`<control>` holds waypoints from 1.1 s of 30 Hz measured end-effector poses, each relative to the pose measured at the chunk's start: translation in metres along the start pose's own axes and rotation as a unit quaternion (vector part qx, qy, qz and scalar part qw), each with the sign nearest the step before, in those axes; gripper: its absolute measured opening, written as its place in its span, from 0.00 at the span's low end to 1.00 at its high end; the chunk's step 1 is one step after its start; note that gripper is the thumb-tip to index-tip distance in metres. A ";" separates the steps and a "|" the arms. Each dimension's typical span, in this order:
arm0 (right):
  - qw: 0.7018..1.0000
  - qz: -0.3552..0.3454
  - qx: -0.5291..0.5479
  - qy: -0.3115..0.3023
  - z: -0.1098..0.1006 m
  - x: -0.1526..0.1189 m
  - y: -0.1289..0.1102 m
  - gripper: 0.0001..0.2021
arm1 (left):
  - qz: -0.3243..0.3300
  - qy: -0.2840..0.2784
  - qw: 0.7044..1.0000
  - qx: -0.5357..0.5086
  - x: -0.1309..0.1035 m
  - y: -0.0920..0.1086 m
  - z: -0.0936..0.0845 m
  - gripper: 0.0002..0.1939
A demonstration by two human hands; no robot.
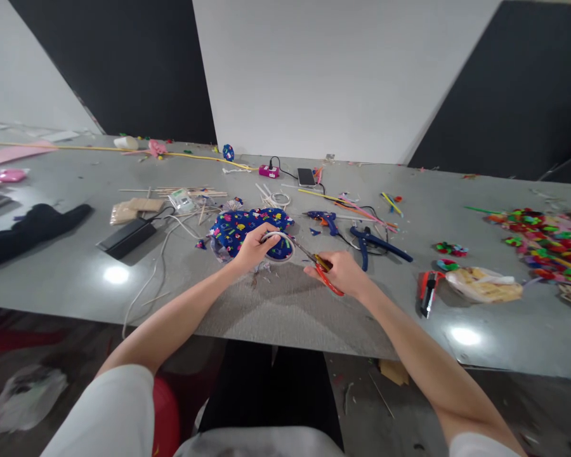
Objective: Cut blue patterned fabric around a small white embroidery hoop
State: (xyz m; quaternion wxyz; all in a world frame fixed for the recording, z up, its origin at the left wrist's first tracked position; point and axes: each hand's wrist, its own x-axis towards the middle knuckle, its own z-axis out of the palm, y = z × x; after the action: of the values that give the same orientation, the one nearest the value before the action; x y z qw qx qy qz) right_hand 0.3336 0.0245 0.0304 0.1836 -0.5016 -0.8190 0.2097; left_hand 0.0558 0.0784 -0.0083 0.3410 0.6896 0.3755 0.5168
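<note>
While my left hand pinches the pale ring, my right hand grips scissors pointing ten o'clock, toward it.

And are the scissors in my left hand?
No, your right hand holds the scissors, while your left hand pinches a pale ring.

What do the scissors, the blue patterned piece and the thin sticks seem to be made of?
Scissors: apparently metal blades, by their grey look; handles likely smooth plastic, given the red and yellow colour.
Blue patterned piece: probably printed cloth, matt and rumpled.
Thin sticks: likely bare wood or bamboo, pale tan.
</note>
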 end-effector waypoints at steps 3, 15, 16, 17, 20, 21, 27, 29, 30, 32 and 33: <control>1.000 -0.003 -0.010 0.004 0.000 0.000 0.000 0.26 | 0.007 -0.017 1.000 0.003 0.001 -0.001 -0.001 0.26; 1.000 -0.004 -0.026 0.011 0.001 0.002 0.006 0.30 | 0.004 -0.055 0.998 0.011 0.002 -0.003 -0.004 0.21; 0.999 -0.006 -0.028 0.013 0.001 0.002 0.006 0.30 | 0.003 -0.057 0.998 0.014 0.003 -0.003 -0.004 0.21; 0.999 -0.010 -0.032 0.018 0.001 0.002 0.006 0.30 | 0.002 -0.059 0.998 0.016 0.003 -0.003 -0.004 0.21; 0.998 -0.028 -0.051 0.034 0.000 0.003 0.006 0.31 | 0.002 -0.063 0.998 0.017 0.004 -0.005 -0.005 0.21; 0.997 -0.032 -0.057 0.038 -0.001 0.003 0.007 0.31 | 0.003 -0.063 0.998 0.016 0.004 -0.006 -0.005 0.21; 0.996 -0.023 -0.075 0.030 -0.002 0.002 0.007 0.28 | 0.000 -0.078 0.997 0.011 0.005 -0.003 -0.005 0.20; 0.997 -0.010 -0.079 0.021 -0.002 0.002 0.006 0.26 | -0.002 -0.086 0.996 0.005 0.005 -0.002 -0.005 0.20; 0.996 -0.008 -0.082 0.018 -0.002 0.002 0.006 0.26 | -0.002 -0.089 0.996 0.001 0.005 -0.001 -0.005 0.20; 0.996 -0.009 -0.086 0.016 -0.002 0.002 0.005 0.26 | -0.003 -0.097 0.995 -0.003 0.005 -0.001 -0.004 0.20; 0.996 -0.010 -0.088 0.017 -0.002 0.002 0.005 0.26 | -0.004 -0.101 0.995 -0.003 0.005 -0.001 -0.004 0.21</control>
State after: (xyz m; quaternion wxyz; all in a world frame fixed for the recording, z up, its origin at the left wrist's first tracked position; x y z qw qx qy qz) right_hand 0.3377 0.0285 0.0298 0.1549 -0.5108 -0.8361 0.1269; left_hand 0.0530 0.0835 -0.0058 0.3817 0.7353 0.3406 0.4445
